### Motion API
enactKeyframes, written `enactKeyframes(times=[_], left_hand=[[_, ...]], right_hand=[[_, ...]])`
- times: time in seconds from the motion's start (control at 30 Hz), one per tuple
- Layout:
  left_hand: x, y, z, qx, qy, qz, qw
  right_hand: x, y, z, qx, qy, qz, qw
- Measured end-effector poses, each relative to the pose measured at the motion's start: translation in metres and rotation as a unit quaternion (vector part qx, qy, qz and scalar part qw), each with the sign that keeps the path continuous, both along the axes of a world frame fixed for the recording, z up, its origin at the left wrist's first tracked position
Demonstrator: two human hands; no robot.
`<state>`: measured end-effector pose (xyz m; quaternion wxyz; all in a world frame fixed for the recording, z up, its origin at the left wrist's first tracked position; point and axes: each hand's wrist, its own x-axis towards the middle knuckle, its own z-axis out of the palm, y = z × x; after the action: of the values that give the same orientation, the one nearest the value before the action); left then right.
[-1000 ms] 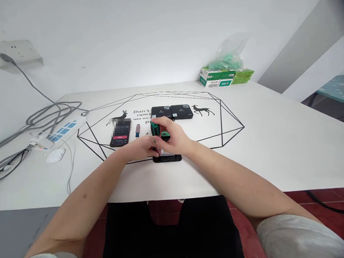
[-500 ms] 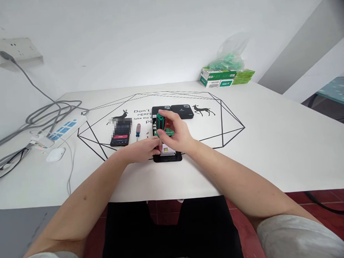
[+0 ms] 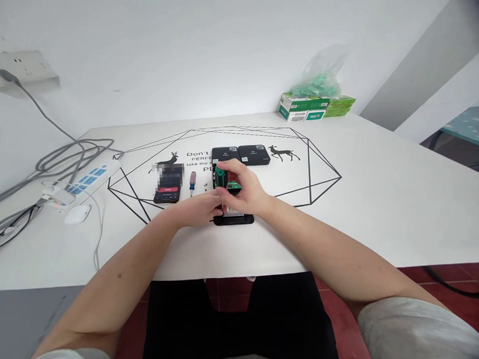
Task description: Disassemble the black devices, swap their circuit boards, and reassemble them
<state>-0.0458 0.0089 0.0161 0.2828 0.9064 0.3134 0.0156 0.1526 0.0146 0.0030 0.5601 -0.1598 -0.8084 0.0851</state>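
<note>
R grip [image 3: 247,188] wrapped round green-black screwdriver [image 3: 221,176], above open black device [image 3: 234,220]
L grip [image 3: 203,206] (hold unclear) just left; tip cld slip if tilted, scratching circuit board [image 3: 234,185] under R grip.

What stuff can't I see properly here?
All in the head view:
Green-black screwdriver: tip hidden by the left hand.
Green circuit board: partly covered by the right hand.
Phone: upper screen blurred into squares.
Tiny bits: too small to identify.
</note>
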Motion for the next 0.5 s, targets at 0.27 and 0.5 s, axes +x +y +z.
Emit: enactKeyframes(times=[0.27, 0.5], left_hand=[[0.0015, -0.0037, 0.0092, -0.008, 0.016, 0.035, 0.999], [-0.0010, -0.0028, 0.0083, -0.025, 0.005, 0.041, 0.999]], right_hand=[[-0.0023, -0.0006, 0.0000, 0.018, 0.006, -0.007, 1.000], [-0.0065, -0.0055, 0.0033, 0.010, 0.022, -0.008, 1.000]])
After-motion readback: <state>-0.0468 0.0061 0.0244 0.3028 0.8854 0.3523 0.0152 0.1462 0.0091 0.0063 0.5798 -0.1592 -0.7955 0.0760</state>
